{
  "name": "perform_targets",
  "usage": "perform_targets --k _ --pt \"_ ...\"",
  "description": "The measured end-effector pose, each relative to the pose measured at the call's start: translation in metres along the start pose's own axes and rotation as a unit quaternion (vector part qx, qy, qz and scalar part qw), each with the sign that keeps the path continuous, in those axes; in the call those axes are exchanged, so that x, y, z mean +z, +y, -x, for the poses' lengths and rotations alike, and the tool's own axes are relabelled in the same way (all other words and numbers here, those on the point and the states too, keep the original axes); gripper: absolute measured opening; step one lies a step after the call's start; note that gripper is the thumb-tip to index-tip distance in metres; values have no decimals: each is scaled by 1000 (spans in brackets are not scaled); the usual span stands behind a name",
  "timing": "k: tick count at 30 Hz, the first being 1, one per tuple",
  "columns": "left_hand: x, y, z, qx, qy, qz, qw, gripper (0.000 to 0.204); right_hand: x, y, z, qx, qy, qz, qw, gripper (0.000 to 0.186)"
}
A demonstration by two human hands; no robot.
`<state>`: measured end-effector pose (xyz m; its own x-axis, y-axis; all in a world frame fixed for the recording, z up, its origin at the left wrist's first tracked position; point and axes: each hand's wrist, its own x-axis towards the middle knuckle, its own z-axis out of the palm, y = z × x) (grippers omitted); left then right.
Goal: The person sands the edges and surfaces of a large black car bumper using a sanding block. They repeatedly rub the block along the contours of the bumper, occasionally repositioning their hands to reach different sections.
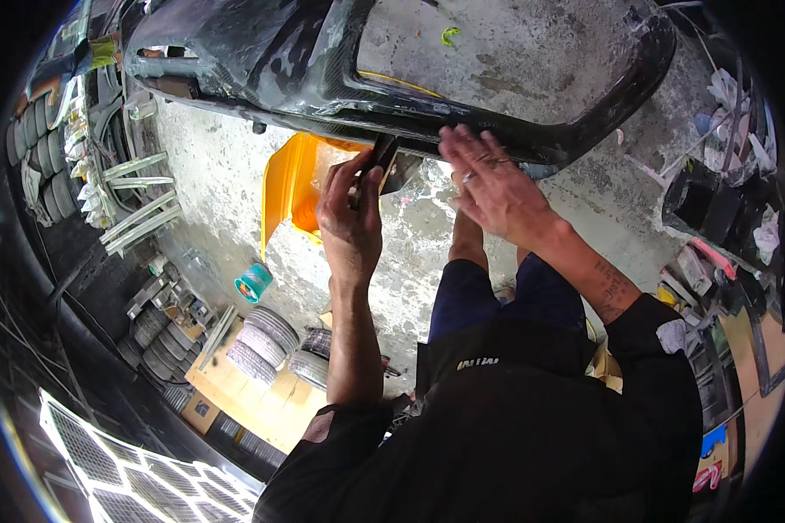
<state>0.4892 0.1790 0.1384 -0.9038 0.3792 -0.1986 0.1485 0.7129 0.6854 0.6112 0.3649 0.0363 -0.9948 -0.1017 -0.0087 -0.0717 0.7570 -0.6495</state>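
Observation:
A black car bumper [323,96] with grey, scuffed patches spans the top of the view, with a large opening on its right. My left hand [351,213] is just below the bumper's near edge, its fingers closed round a dark flat block [380,155] held upright. The block's upper end meets or overlaps that edge; I cannot tell whether it touches. My right hand [497,183] is open, with fingers stretched out and a ring on one. Its fingertips lie over the bumper's lower strip, slightly blurred, and contact is unclear.
Below the bumper stands a yellow-orange bin [279,187]. A teal bucket [253,283] sits on the worn concrete floor [209,174]. Tyres [266,338] lie near a wooden board [222,388] at lower left. Black parts [702,196] and clutter line the right side.

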Motion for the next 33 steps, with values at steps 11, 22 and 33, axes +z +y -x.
perform_targets --k 11,22,33 --pt "14 -33 13 -35 50 42 997 30 -32 40 -86 76 187 -179 963 29" --pt "23 -28 0 27 87 40 995 34 -16 76 -108 2 105 19 994 44" --pt "42 15 -68 273 0 -206 940 25 -20 45 -70 129 41 -61 989 54"
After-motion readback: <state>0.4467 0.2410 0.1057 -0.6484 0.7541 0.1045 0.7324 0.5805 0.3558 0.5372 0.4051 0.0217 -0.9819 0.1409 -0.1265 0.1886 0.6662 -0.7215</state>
